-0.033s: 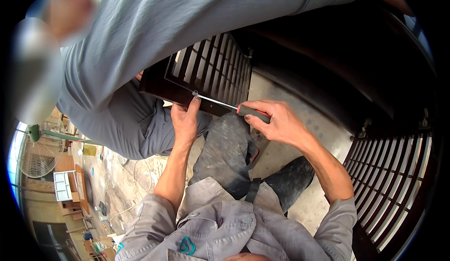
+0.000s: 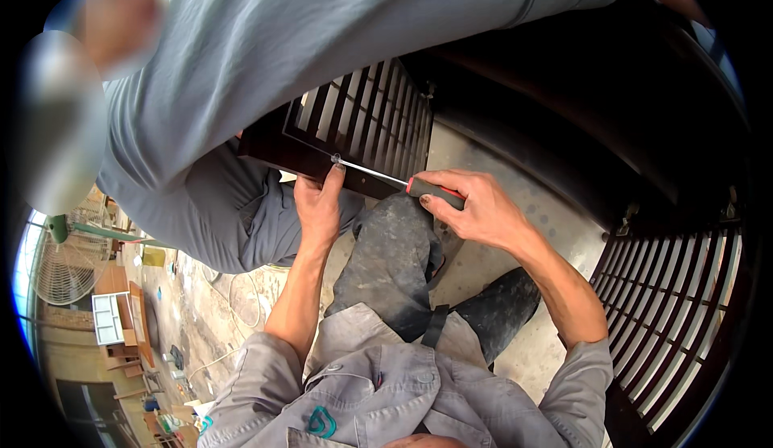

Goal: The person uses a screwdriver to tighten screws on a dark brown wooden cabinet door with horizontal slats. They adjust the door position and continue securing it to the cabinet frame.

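Note:
My right hand point(image 2: 483, 210) is closed round the handle of a screwdriver point(image 2: 372, 173), which has a dark grip with red trim. Its bright shaft points left to a small metal fitting point(image 2: 336, 158) on the edge of a dark brown slatted wooden panel point(image 2: 282, 152). My left hand point(image 2: 320, 206) grips that edge from below, its thumb beside the screwdriver's tip. The fingers of this hand are partly hidden behind the wood. Whether the tip sits in a screw head is too small to tell.
A co-worker's grey sleeve point(image 2: 338, 37) crosses overhead, close above the panel. On the right stand a large dark wooden board point(image 2: 580, 86) and a second slatted panel point(image 2: 668, 303). At far left are a fan point(image 2: 68, 271), furniture pieces point(image 2: 113, 319) and a pale cable point(image 2: 233, 299) on the floor.

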### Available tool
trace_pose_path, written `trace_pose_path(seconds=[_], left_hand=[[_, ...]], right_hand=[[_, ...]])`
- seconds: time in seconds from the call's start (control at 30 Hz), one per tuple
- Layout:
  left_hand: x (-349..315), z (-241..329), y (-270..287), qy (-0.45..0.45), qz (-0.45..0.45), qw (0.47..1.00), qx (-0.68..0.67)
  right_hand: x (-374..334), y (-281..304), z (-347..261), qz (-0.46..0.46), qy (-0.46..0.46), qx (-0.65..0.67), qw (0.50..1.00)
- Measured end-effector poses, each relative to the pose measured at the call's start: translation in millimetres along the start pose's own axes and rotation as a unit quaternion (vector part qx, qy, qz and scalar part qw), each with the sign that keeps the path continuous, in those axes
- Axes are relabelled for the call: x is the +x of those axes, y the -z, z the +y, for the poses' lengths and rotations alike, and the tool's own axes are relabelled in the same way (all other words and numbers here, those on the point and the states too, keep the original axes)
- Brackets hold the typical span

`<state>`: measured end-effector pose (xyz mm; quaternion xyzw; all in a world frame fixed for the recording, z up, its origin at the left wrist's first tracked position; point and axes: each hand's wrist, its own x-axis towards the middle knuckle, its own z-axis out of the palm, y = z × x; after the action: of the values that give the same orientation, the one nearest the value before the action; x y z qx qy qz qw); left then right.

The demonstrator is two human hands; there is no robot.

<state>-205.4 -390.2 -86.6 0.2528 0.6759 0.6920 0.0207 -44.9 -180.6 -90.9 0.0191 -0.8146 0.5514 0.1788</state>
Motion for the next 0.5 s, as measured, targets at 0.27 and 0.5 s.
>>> trace_pose_path(seconds=[0.27,0.5], left_hand=[[-0.5,8.1,-10.3,-0.010,0.017,1.000,-0.013],[-1.0,25.3,-7.8,0.036,0.034,0.996,0.070]], right_hand=[[3.5,1.7,-4.8,-0.005,-0.002,0.000,1.000],[15.5,-6.9,7.5,-0.122,-0.082,0.134,0.980]])
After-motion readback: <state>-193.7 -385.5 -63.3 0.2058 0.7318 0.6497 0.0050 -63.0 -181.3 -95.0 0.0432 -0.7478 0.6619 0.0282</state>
